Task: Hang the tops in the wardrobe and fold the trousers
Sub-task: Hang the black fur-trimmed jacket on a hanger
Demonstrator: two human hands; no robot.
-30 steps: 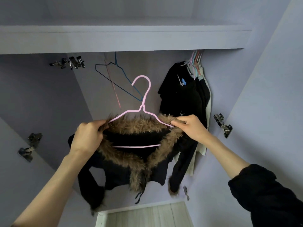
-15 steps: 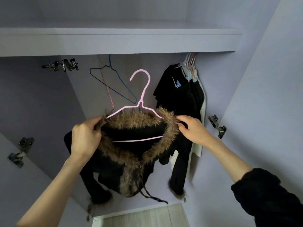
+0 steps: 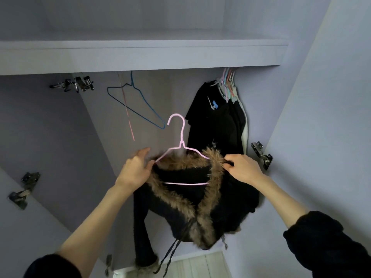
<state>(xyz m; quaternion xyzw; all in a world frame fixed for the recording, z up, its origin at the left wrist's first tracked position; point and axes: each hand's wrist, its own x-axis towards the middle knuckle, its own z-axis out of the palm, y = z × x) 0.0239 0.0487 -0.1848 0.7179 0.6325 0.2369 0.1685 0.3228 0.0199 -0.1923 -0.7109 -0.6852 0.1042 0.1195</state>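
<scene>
Hands, two. Left hand [image 3: 135,171]: at the left shoulder of the jacket, thumb and curled fingers pinching the fur edge where the hanger arm ends, index finger raised and straight. Right hand [image 3: 242,168]: fingers curled, pinching the black fabric and fur at the right shoulder.

Fur-trimmed black jacket [image 3: 197,209], one: draped on the pink wire hanger [image 3: 181,146], one, held in the air in front of the open wardrobe [image 3: 140,55], below the shelf. Hook free, not on any rail. Brown fur collar runs in a V down the front; a sleeve and black cords dangle below.

Empty hangers behind, two: blue wire hanger [image 3: 138,106] and a thin pink hanger [image 3: 126,109] seen edge-on, both hanging upper left.

Hung dark garments [image 3: 216,121]: a bunch at upper right on several pastel hangers; exact count cannot be told. Metal door hinges, four visible.

Change from half a second earlier: jacket and hanger sit further right and lower in view; left index finger has lifted off the fur.
</scene>
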